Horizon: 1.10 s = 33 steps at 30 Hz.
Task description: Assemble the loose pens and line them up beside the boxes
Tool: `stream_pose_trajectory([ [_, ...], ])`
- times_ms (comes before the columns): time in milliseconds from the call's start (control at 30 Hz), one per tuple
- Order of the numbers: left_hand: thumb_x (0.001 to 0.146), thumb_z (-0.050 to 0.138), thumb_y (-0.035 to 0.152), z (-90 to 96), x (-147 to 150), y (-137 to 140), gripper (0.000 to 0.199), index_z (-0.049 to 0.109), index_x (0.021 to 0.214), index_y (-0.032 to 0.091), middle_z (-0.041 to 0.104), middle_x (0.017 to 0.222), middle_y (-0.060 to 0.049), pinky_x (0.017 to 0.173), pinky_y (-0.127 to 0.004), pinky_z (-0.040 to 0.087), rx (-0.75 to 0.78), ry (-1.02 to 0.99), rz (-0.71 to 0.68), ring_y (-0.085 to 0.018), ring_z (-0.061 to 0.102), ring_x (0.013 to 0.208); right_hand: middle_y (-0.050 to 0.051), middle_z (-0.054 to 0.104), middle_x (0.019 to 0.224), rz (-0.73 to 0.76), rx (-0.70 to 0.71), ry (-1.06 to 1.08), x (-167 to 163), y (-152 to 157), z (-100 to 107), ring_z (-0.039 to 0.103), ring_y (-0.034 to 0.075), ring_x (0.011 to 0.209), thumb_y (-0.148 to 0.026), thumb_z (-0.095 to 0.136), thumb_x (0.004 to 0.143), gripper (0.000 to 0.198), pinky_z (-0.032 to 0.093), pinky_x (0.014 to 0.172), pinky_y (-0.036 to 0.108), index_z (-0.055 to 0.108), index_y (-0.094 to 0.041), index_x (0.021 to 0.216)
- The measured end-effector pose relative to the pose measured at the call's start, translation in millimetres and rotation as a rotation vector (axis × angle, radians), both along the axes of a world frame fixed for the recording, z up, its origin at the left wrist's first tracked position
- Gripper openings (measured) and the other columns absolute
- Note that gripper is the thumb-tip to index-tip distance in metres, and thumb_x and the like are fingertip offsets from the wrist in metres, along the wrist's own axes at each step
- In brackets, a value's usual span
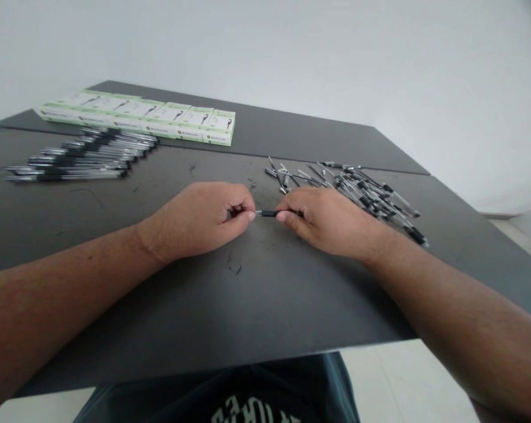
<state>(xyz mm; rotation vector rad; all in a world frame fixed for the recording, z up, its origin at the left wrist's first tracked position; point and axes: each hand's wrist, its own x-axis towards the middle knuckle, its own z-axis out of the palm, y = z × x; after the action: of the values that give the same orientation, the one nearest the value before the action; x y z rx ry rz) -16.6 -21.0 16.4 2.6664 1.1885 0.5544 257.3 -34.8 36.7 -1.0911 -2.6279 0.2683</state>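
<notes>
Between my two hands, just above the grey table, a pen (269, 214) with a black grip lies sideways. My left hand (207, 217) pinches its silver tip end between thumb and forefinger. The fingers of my right hand (327, 220) are closed round the barrel behind the black grip, hiding most of it. Behind and right of my right hand lies a loose heap of pens (371, 197) with clear barrels and black grips. Thin refills and small pen parts (285, 176) are scattered at that heap's left side.
Finished-looking pens (84, 155) lie in a slanted row at the left of the table (212, 311). A row of white and green boxes (159, 120) stands behind them. The table's front edge runs close to my lap, and a white wall (291, 59) rises behind.
</notes>
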Motion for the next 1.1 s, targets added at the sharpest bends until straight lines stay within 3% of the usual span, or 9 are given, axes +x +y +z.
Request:
stream_pose_trajectory([
  [133, 0.101, 0.052, 0.042, 0.9, -0.4, -0.4, 0.031, 0.078, 0.099, 0.026, 0.076, 0.082, -0.003, 0.08, -0.034, 0.048, 0.004, 0.013, -0.002, -0.022, 0.07, 0.078, 0.005, 0.082, 0.099, -0.052, 0.001, 0.035, 0.3, -1.1, 0.6, 0.07, 0.022, 0.086, -0.027, 0.075, 0.103, 0.009, 0.046, 0.079, 0.033, 0.08, -0.02, 0.108],
  [300, 0.101, 0.055, 0.041, 1.7, -1.1, -1.1, 0.028, 0.078, 0.099, 0.026, 0.079, 0.083, -0.003, 0.077, -0.034, 0.049, 0.004, 0.007, -0.013, -0.022, 0.073, 0.08, 0.009, 0.084, 0.101, -0.022, 0.012, -0.023, -0.3, -1.7, 1.5, 0.071, 0.025, 0.091, -0.03, 0.062, 0.112, 0.022, 0.046, 0.083, 0.036, 0.082, -0.02, 0.109],
  [667, 0.1, 0.055, 0.042, 1.1, -0.8, 0.6, 0.028, 0.078, 0.099, 0.025, 0.079, 0.083, -0.004, 0.079, -0.034, 0.049, 0.029, 0.0, 0.003, -0.023, 0.073, 0.08, 0.002, 0.078, 0.093, -0.079, -0.047, 0.141, -0.9, -2.0, -5.1, 0.067, 0.02, 0.082, -0.027, 0.073, 0.096, 0.008, 0.045, 0.078, 0.032, 0.072, -0.022, 0.103],
  [967, 0.1, 0.055, 0.042, 1.6, 0.0, -1.5, 0.028, 0.078, 0.1, 0.025, 0.079, 0.085, -0.004, 0.082, -0.034, 0.05, 0.03, -0.011, 0.0, -0.023, 0.074, 0.082, 0.006, 0.079, 0.094, -0.055, 0.01, 0.046, 1.6, -2.8, -0.9, 0.065, 0.022, 0.082, -0.033, 0.065, 0.106, 0.02, 0.043, 0.077, 0.034, 0.08, -0.02, 0.107],
  [1100, 0.101, 0.056, 0.042, 0.2, -0.2, -1.1, 0.029, 0.079, 0.101, 0.025, 0.08, 0.084, -0.003, 0.082, -0.033, 0.051, 0.031, -0.014, -0.005, -0.022, 0.075, 0.082, 0.004, 0.08, 0.095, -0.074, -0.013, 0.08, 2.6, -2.9, 2.5, 0.066, 0.021, 0.082, -0.031, 0.073, 0.1, 0.012, 0.044, 0.077, 0.033, 0.079, -0.022, 0.106],
])
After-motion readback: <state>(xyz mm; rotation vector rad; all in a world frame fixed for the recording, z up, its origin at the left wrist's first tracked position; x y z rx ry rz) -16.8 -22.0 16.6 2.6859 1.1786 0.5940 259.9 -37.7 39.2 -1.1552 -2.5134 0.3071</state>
